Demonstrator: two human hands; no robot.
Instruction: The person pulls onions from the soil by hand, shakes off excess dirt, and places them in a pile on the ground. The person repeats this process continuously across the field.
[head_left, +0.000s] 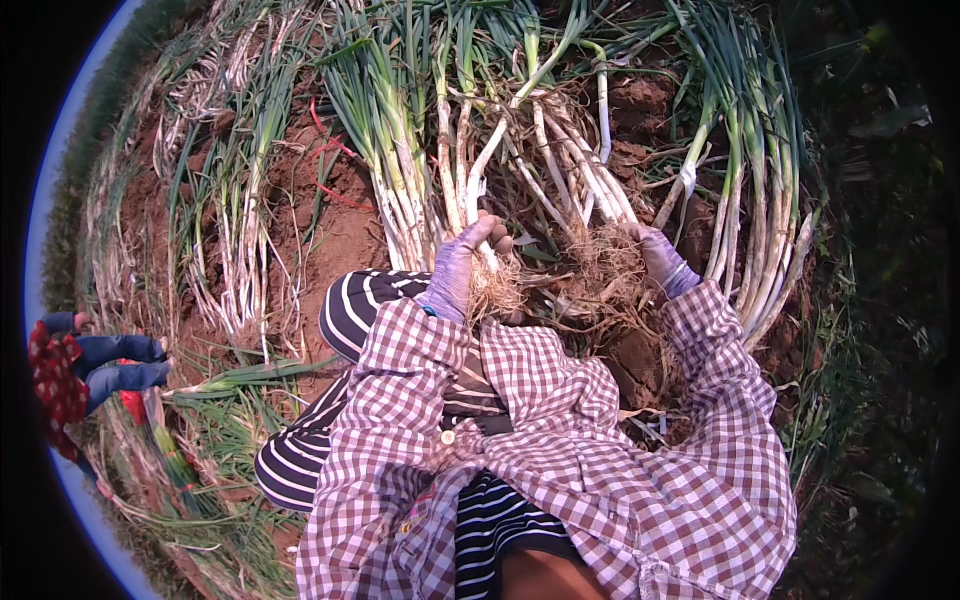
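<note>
My left hand (466, 261), in a thin purple glove with bare fingertips showing, is closed around the white lower stems of a few long green onions (475, 180), just above their pale roots. My right hand (654, 251), in a similar glove, touches the root end of another group of green onions (592, 169) lying on the soil; its fingers are partly hidden behind stems and roots, so its grip is unclear. Tangled roots (611, 259) lie between the hands. Left of my left hand, a thick bundle of green onions (397, 187) rests with its leaves pointing away.
More green onions lie in rows on the left (244, 247) and at the right (757, 202). Red ties (337, 191) lie on the reddish soil (346, 244). A person (64, 375) in blue trousers is at the far left. A soil clod (634, 360) sits near my right sleeve.
</note>
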